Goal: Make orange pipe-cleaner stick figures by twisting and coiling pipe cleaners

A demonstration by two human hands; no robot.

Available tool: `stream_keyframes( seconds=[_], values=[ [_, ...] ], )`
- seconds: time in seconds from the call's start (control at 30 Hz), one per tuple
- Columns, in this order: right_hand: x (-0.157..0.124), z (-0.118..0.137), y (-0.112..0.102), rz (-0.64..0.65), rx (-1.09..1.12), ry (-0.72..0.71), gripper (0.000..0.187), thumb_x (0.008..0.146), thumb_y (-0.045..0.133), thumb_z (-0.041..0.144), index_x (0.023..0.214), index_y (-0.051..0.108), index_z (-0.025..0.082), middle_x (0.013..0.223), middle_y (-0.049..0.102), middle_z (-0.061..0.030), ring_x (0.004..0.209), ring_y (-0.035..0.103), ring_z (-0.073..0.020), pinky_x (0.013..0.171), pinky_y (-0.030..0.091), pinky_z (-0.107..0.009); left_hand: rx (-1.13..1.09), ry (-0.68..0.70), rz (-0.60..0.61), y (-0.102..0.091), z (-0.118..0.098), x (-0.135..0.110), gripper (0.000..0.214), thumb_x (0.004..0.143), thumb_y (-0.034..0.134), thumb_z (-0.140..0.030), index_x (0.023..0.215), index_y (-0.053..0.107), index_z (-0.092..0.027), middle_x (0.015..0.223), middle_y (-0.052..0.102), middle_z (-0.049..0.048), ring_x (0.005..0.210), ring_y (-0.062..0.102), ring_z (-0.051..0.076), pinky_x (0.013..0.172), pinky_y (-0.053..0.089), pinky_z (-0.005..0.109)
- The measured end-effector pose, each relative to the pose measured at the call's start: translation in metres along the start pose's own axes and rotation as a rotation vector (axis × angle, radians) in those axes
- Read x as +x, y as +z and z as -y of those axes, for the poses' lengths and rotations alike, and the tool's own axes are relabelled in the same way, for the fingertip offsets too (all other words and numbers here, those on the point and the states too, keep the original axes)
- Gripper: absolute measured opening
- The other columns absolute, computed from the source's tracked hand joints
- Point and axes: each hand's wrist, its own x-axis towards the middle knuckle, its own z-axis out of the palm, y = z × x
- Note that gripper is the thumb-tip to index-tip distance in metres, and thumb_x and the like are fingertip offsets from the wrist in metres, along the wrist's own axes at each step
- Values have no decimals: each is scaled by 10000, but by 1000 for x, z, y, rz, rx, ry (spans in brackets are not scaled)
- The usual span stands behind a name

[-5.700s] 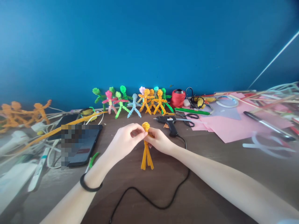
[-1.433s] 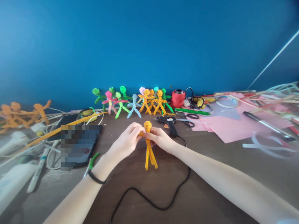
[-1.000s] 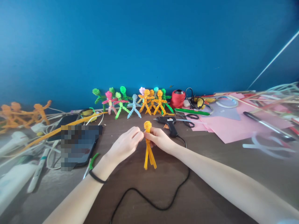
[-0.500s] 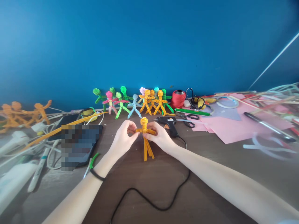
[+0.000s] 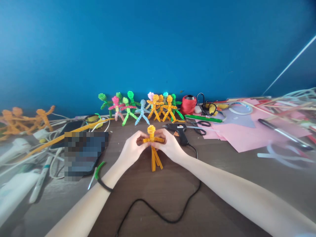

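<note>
Between my hands is an orange pipe cleaner figure (image 5: pixel 151 131), upright, with a coiled head, two coiled arms out to the sides and straight unwound strands hanging below. My left hand (image 5: pixel 133 146) pinches it from the left, thumb at the chest and fingers behind the arm. From the other side my right hand (image 5: pixel 168 143) grips it the same way, its thumb near the middle of the body. The fingertips behind the figure are partly hidden. A black band with a green piece (image 5: pixel 100 171) circles my left wrist.
Finished pipe cleaner figures (image 5: pixel 129 110) in several colours stand along the blue wall. A glue gun (image 5: pixel 181 131) lies right of my hands, its black cord (image 5: pixel 158 214) curving across the table. A phone (image 5: pixel 86 154) and cables are at left; pink paper (image 5: pixel 237 135) and sticks at right.
My left hand has moved slightly right, closer to the figure's body, its thumb now nearer my right thumb. The figure's head has shifted slightly left.
</note>
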Motion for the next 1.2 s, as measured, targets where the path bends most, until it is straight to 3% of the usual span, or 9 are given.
stream_keyframes(
  seconds=[0.3,0.5,0.87,1.2],
  values=[
    [1,-1,0,-53,3,-45,282,613,661,193,834,486,191,810,600,-1,748,597,-132,718,488,-297,94,51,-112,2,5,-2,194,661,644,-322,701,509,-188,731,605,-14,702,592,148,658,459,262],
    [0,0,0,-53,19,-3,179,668,601,234,794,486,180,643,566,24,573,567,-115,551,491,-275,142,42,-93,2,0,-4,185,693,609,-333,688,491,-190,692,585,-25,660,563,141,627,440,254],
    [-1,4,0,-59,-45,7,177,658,602,206,791,487,182,730,576,6,648,572,-121,578,477,-267,313,120,-81,4,-3,-7,124,755,538,-312,717,484,-207,732,559,-13,677,521,144,661,405,256],
    [0,1,-1,-46,-15,0,123,708,559,225,796,487,178,590,529,37,546,540,-109,517,464,-259,307,105,-71,3,-3,-6,120,750,551,-309,744,486,-209,769,553,-20,705,509,137,686,396,246]
  ],
)
